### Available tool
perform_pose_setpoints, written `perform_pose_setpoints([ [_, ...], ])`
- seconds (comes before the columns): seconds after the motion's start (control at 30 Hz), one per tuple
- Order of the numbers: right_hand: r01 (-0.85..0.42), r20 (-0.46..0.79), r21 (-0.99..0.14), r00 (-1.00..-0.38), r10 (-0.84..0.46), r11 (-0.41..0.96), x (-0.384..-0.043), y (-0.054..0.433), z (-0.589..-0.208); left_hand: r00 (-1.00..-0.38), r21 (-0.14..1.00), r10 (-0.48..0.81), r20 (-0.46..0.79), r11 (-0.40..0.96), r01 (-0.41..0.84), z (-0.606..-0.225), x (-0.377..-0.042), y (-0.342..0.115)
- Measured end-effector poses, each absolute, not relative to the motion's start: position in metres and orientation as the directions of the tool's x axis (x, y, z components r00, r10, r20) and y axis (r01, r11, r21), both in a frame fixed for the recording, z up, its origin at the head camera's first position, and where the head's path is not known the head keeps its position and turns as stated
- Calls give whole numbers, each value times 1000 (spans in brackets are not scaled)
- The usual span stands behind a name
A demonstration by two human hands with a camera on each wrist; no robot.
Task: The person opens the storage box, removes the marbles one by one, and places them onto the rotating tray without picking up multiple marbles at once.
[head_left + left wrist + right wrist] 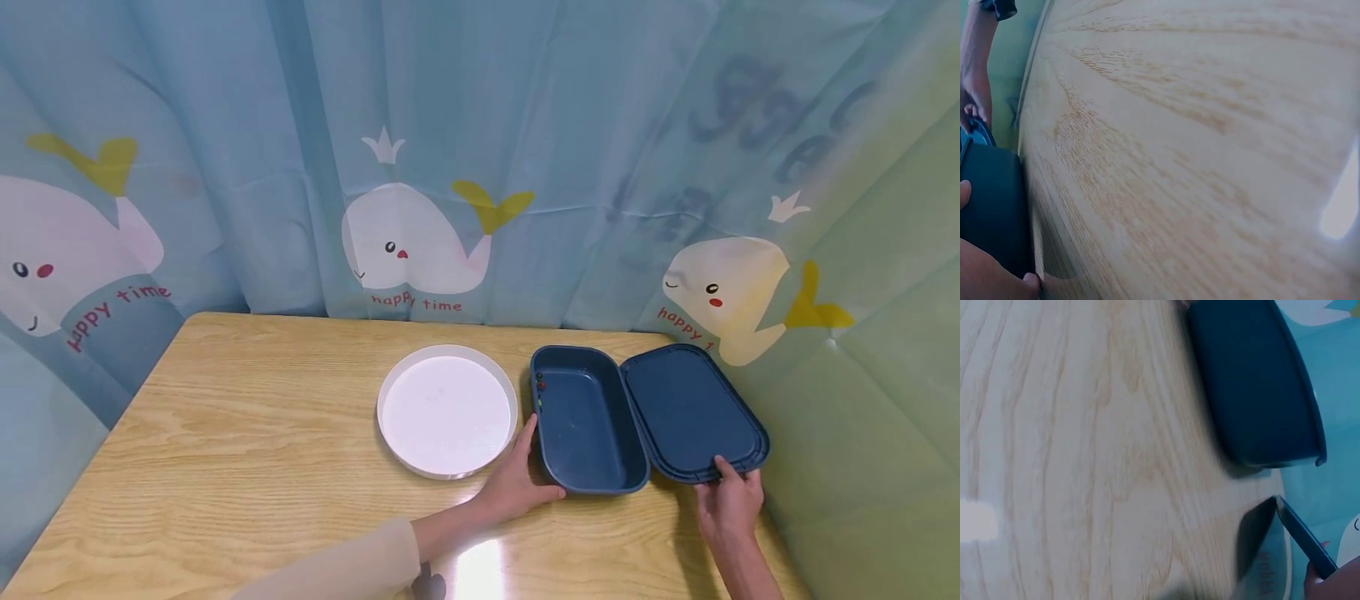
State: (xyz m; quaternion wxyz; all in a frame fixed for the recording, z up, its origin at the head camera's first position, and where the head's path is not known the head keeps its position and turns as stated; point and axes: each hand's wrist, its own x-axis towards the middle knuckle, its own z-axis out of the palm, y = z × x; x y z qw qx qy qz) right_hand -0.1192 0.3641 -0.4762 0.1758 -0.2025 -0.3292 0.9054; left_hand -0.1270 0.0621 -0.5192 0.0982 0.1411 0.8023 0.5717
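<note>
A dark blue plastic box (581, 425) stands with its open top up. Small red and green bits (541, 388) show along its left inner wall. My left hand (517, 483) rests against the box's near left corner, index finger along the left side and thumb across the near side. To the right, my right hand (731, 504) pinches the near edge of the dark blue lid (693, 408), thumb on top and fingers beneath. The lid is tilted, its left edge right by the box's right rim. In the right wrist view, the lid (1304, 534) appears edge-on below the box (1254, 387).
A round white tray (446, 412) with a low rim sits left of the box on the wooden table (262, 433). A blue curtain (585, 167) with whale prints hangs behind the table, and a greenish one (885, 433) runs along the right side.
</note>
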Motion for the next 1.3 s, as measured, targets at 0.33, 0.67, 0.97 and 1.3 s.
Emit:
perform_pose_setpoints([
  [0.33, 159, -484, -729, -808, 336, -666, -122, 386, -476, -941, 945, 339, 3, 308, 114, -521, -126, 63],
  [0.67, 411, -599, -723, -774, 206, -556, -128, 398, -479, -940, 948, 341, -11, 303, 99, -518, -127, 63],
  [0.97, 495, -633, -686, -768, 100, -534, -125, 412, -490, -939, 948, 343, -10, 302, 100, -517, -126, 63],
  [1.3, 542, -631, -683, -776, 20, -490, -121, 422, -493, -942, 947, 335, -19, 309, 91, -516, -126, 63],
])
